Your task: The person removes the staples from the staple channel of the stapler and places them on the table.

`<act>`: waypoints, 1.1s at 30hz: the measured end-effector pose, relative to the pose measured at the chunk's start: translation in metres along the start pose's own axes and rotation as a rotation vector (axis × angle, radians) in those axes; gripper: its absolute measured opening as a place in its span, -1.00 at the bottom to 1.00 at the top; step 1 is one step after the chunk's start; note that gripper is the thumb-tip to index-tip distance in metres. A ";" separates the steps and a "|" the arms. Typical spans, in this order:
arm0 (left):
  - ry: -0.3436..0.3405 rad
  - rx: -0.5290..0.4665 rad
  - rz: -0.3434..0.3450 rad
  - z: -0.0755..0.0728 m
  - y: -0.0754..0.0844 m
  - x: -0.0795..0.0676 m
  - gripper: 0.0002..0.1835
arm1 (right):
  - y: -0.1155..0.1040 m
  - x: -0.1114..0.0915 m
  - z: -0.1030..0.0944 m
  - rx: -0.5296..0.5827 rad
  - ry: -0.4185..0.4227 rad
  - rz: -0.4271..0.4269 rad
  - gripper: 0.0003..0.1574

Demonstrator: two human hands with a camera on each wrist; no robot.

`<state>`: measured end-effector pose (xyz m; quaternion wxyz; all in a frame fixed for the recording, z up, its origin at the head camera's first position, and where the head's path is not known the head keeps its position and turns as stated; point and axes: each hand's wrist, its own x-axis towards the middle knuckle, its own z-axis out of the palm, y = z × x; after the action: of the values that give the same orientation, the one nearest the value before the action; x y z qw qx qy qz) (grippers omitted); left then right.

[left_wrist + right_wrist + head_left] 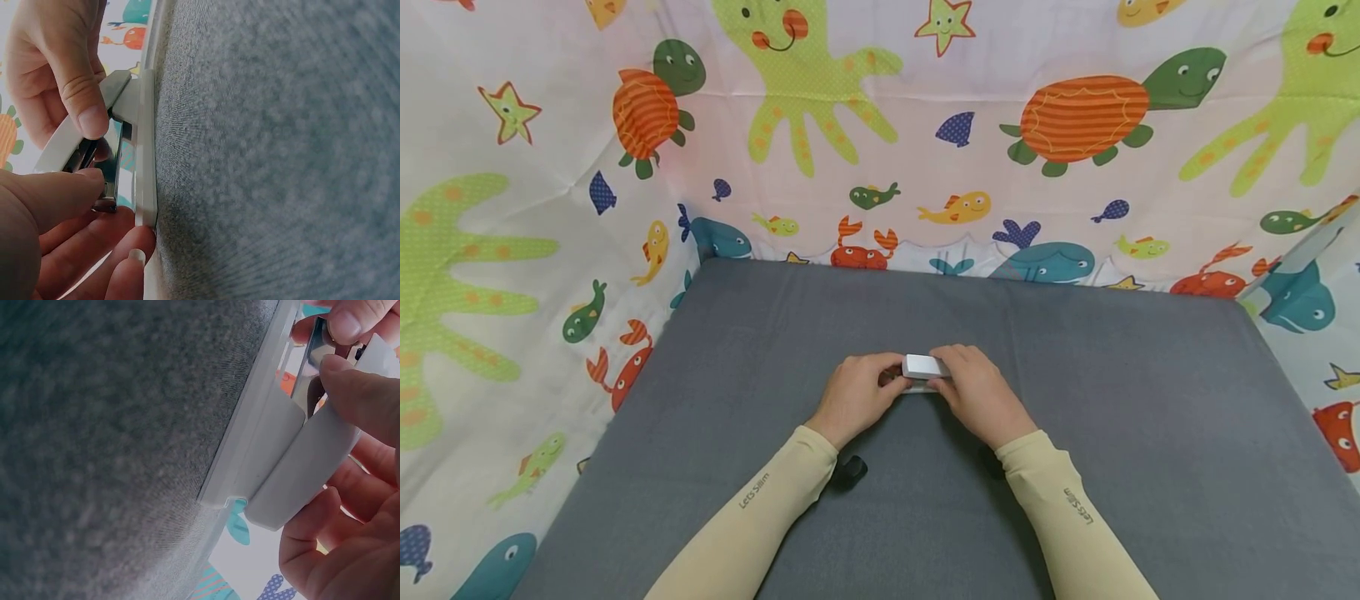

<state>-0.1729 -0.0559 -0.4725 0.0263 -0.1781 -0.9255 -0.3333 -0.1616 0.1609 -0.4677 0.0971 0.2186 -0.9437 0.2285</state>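
Observation:
A white stapler sits on the grey surface in the middle of the head view, its top arm raised from the base. Between arm and base, a shiny metal magazine shows in the left wrist view. My left hand pinches the front part of the stapler around the magazine, some fingers lying by the end of the base. With my right hand I grip the top arm, thumb against its side near the magazine. Fingers partly hide the inside of the stapler.
A grey cloth-covered table spreads around both hands. Behind it and at the sides hangs a white curtain with printed sea animals. A small black object shows beneath the left wrist.

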 end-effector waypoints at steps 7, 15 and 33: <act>0.002 0.008 0.002 0.000 0.000 0.000 -0.76 | 0.000 0.000 -0.004 0.021 -0.010 0.007 -0.55; 0.000 0.011 -0.002 0.001 -0.001 0.001 -0.76 | 0.002 -0.001 -0.007 0.043 -0.014 0.023 -0.54; -0.001 -0.001 -0.009 0.002 -0.001 0.000 -0.77 | 0.008 0.001 -0.011 0.103 -0.030 0.058 -0.52</act>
<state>-0.1737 -0.0553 -0.4750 0.0243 -0.1740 -0.9261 -0.3338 -0.1657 0.1722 -0.4613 0.0647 0.1993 -0.9380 0.2762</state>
